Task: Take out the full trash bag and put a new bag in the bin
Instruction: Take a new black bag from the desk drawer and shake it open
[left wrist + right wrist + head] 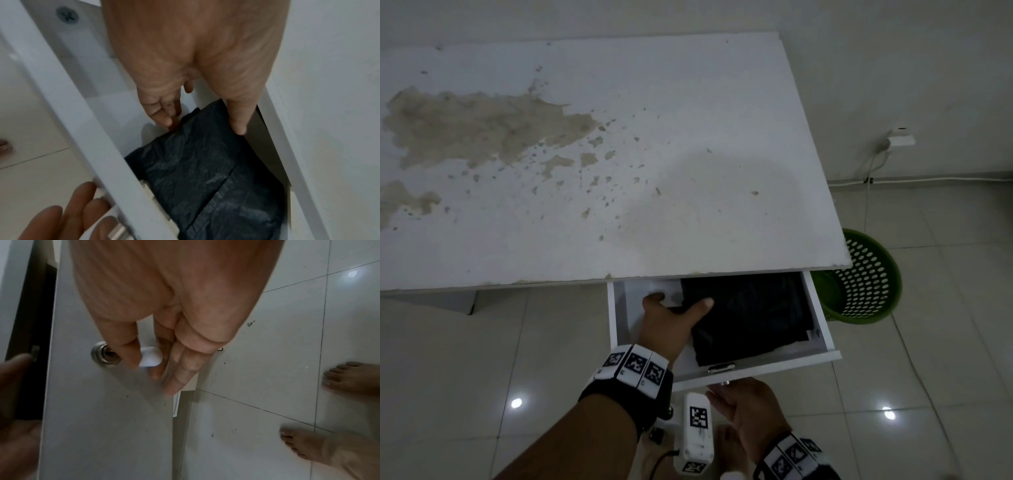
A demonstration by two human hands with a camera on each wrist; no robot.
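Note:
A white drawer (774, 365) stands pulled out under the table's right end. A folded stack of black trash bags (750, 315) (201, 170) lies in it. My left hand (680, 301) (202, 126) is inside the drawer at the stack's near left corner. Its thumb lies on top of the plastic and its curled fingers touch the left edge. My right hand (717, 394) (148, 368) is at the drawer's front, thumb and fingers around a small white knob (151, 359) beside a metal lock (106, 356). The green perforated bin (869, 281) stands on the floor right of the drawer, with no bag showing in it.
The worn white table top (619, 154) overhangs the back of the drawer. A wall socket (897, 138) with a cable hanging down is behind the bin. My bare feet (349, 378) stand on the glossy tiled floor in front of the drawer.

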